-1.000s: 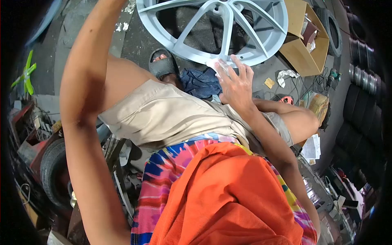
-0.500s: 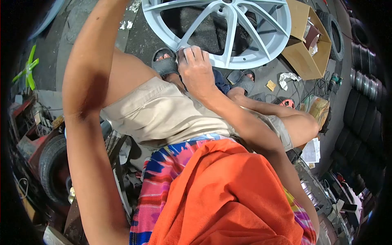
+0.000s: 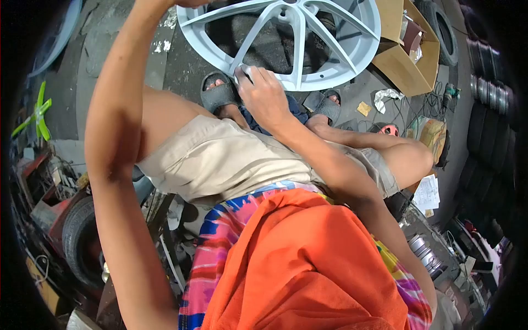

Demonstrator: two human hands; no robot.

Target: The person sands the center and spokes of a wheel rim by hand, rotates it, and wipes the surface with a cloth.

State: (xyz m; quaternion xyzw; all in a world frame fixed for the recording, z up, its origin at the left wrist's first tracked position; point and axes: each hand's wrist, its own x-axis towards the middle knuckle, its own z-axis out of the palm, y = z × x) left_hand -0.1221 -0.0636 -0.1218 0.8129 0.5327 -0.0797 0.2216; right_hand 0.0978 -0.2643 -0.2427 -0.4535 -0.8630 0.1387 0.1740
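A pale grey alloy wheel (image 3: 297,47) with paired spokes lies on the floor in front of my feet. My right hand (image 3: 262,96) is at its near edge, fingers curled at the foot of a spoke. Between thumb and fingers is a small dark grey piece (image 3: 245,75), too little shown to name. Whitish dust marks these fingertips. My left hand (image 3: 191,2) shows only as a sliver at the top edge, by the wheel's far left rim; its fingers are cut off.
An open cardboard box (image 3: 410,60) stands right of the wheel, beside a tyre (image 3: 441,30). Cables and a green power tool (image 3: 452,94) lie on the floor. Several stacked tyres line the right side. A green star-shaped piece (image 3: 39,114) and another tyre (image 3: 81,234) are on the left.
The view has shifted slightly, so the wheel sits a little further left and higher. A sliver of my left hand now shows at the top. My right hand stays at the near rim.
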